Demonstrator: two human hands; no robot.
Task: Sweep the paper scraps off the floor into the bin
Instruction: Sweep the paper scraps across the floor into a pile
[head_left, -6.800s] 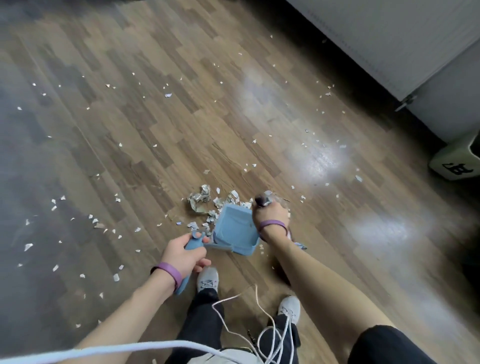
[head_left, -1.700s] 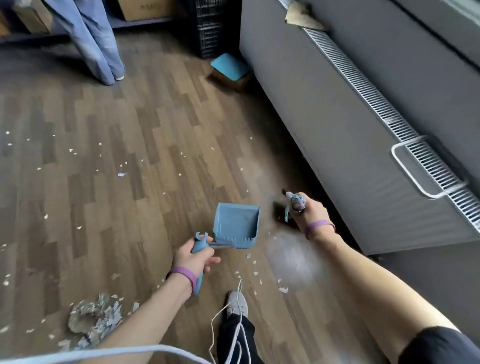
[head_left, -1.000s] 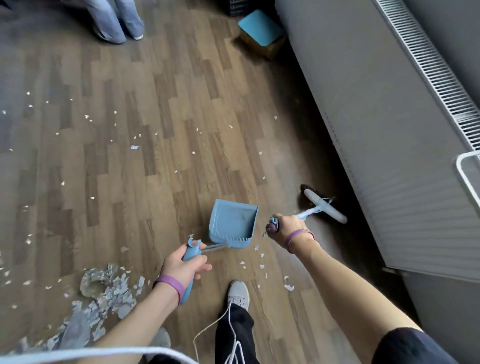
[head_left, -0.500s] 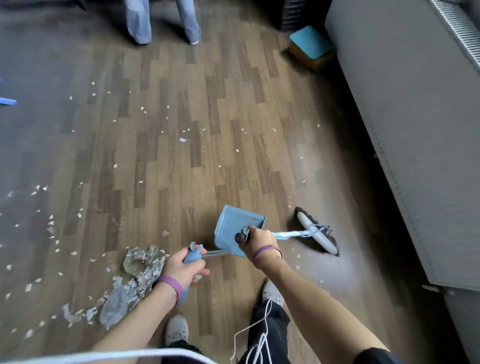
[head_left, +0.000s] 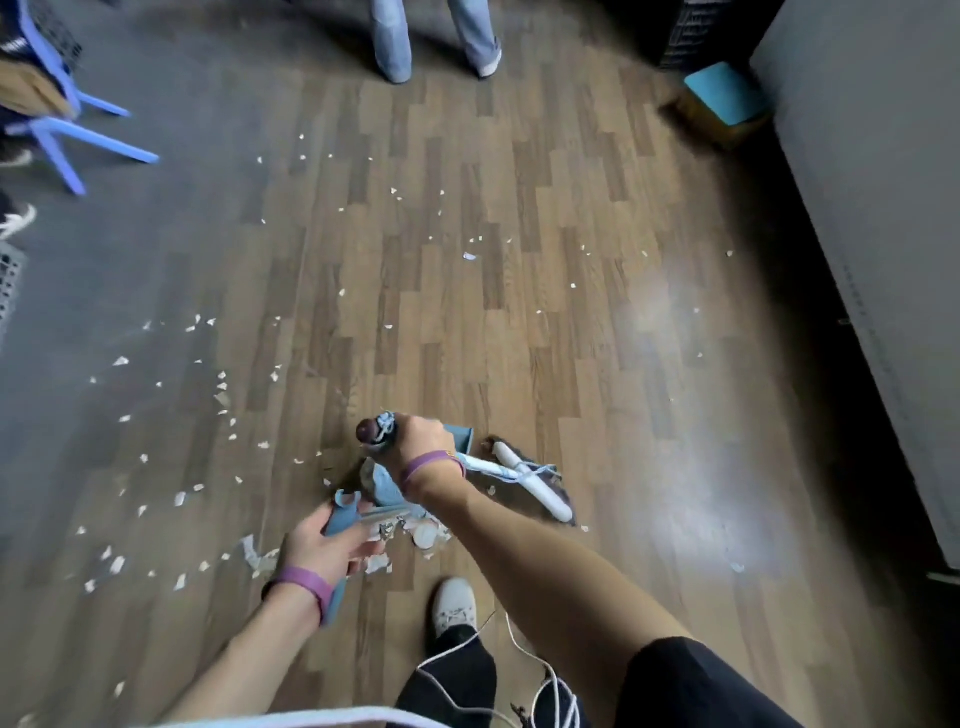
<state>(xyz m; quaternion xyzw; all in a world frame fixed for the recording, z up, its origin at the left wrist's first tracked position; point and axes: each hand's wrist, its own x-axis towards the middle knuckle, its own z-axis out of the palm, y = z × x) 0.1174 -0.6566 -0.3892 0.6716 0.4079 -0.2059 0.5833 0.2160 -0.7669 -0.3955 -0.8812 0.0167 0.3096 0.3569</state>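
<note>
My left hand (head_left: 332, 545) grips the handle of a blue dustpan (head_left: 387, 491), whose pan sits low over the wood floor and is mostly hidden behind my right wrist. My right hand (head_left: 415, 441) holds the top of a broom handle; the white broom head (head_left: 535, 491) with dark bristles rests on the floor just right of the pan. A heap of paper scraps (head_left: 410, 535) lies under and beside the pan. More small white paper scraps (head_left: 218, 395) dot the floor to the left and ahead. No bin is in view.
Another person's legs in jeans (head_left: 431, 36) stand at the top. A blue chair (head_left: 67, 130) is at the far left. A grey cabinet wall (head_left: 883, 218) runs down the right, with a teal-topped box (head_left: 724, 106) by it. White cables (head_left: 519, 670) hang near my shoe (head_left: 454, 605).
The view has swung left and down. My right hand has drawn the broom head in beside the pan, and the dustpan now sits over the scrap heap that lay to its left.
</note>
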